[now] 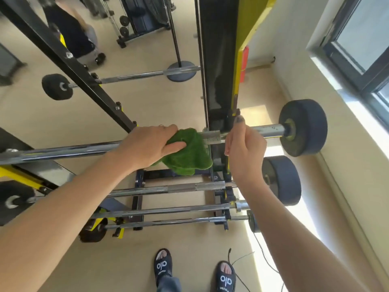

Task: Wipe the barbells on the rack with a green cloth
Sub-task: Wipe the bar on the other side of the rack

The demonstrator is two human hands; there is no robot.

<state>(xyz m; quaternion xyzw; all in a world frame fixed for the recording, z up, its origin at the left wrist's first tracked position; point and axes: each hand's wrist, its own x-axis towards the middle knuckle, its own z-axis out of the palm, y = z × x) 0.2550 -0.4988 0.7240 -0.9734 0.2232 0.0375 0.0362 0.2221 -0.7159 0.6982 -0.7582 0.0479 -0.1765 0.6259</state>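
Observation:
A chrome barbell [69, 151] lies across the top of the black and yellow rack [219, 85], with a dark round weight [305, 127] on its right end. My left hand [147, 146] grips a green cloth [189, 152] wrapped over the bar near the rack's right upright. My right hand [244, 148] grips the same bar just right of the cloth, thumb up. Three more barbells [168, 189] lie on lower rungs below.
A mirror behind the rack reflects the bars and a person in dark clothes [71, 32]. A wall with a window [362, 39] runs along the right. My feet in black sandals [163, 266] stand on the beige floor, with a thin black cable [263, 260] beside them.

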